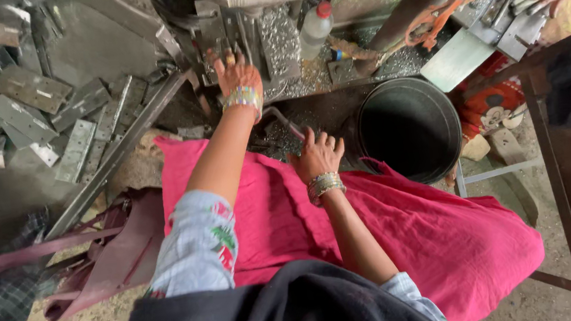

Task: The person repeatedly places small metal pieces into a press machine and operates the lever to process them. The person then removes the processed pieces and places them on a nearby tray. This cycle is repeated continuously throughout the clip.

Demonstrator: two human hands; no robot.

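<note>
Both hands are busy. Her left hand (239,74) lies flat with fingers spread on a small grey metal piece (218,52) at the grey press machine (273,36), upper middle of the frame. Her right hand (318,154) is curled tight around a thin dark metal lever (285,121) in the middle. I think fingers could get pinched, being so near the press. The piece looks flat, dull and sharp-edged. Grey metal strips (37,114) lie piled at upper left.

Clear red-capped plastic bottle (315,29) near machine
</note>
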